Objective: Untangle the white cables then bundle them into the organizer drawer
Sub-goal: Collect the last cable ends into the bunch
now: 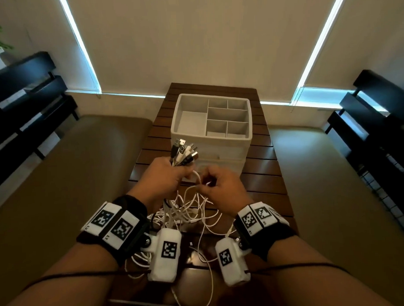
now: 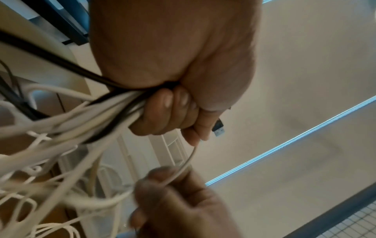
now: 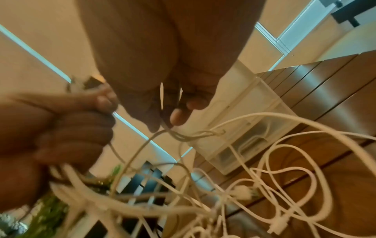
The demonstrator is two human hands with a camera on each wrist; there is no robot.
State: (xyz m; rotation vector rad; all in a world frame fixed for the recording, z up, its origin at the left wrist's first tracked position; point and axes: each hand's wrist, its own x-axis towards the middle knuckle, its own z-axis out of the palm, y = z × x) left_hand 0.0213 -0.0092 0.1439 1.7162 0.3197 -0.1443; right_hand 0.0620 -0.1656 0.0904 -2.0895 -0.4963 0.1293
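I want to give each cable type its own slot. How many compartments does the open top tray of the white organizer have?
6 in the organizer: one large at left, two small at the back, one wide in the middle, two small at the front. None look hidden.

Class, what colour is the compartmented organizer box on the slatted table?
Pale grey-white, the plastic compartmented organizer box; the head view shows it best.

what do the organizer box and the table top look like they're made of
Organizer box: looks like moulded plastic, matte pale grey-white, with thin even divider walls and rounded corners; its lower drawer front appears translucent in the right wrist view.
Table: appears to be dark brown wooden slats with a semi-gloss finish, showing grain and light reflections; possibly veneer.
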